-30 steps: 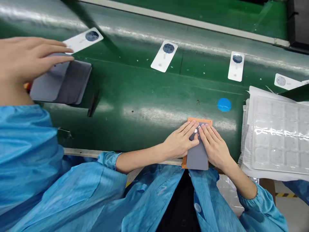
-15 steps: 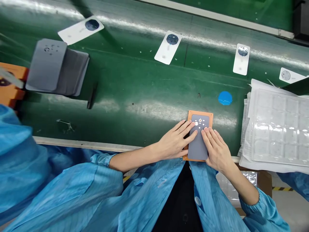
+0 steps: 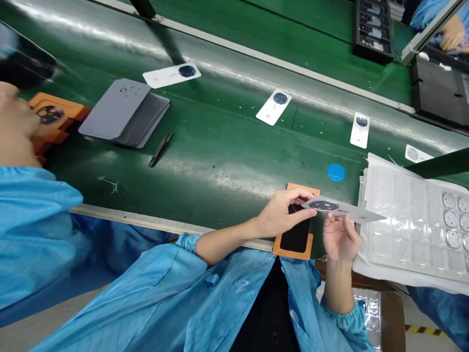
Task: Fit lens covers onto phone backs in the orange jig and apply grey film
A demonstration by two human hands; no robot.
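The panel [image 3: 346, 209] is now lifted off the orange frame [image 3: 293, 254], tilted at its 3 o'clock, so the black bed [image 3: 295, 237] shows. Left hand [image 3: 280, 212] pinches the panel's 9 o'clock end; right hand [image 3: 340, 239] at its 6 o'clock edge, can't tell if gripping.

A thin white panel [image 3: 350, 211] with a dark disc [image 3: 324, 205] tilts near a flat, black-centred orange fixture [image 3: 295, 238].

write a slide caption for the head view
Left hand pinches a thin panel near an orange fixture, with the right hand close by.
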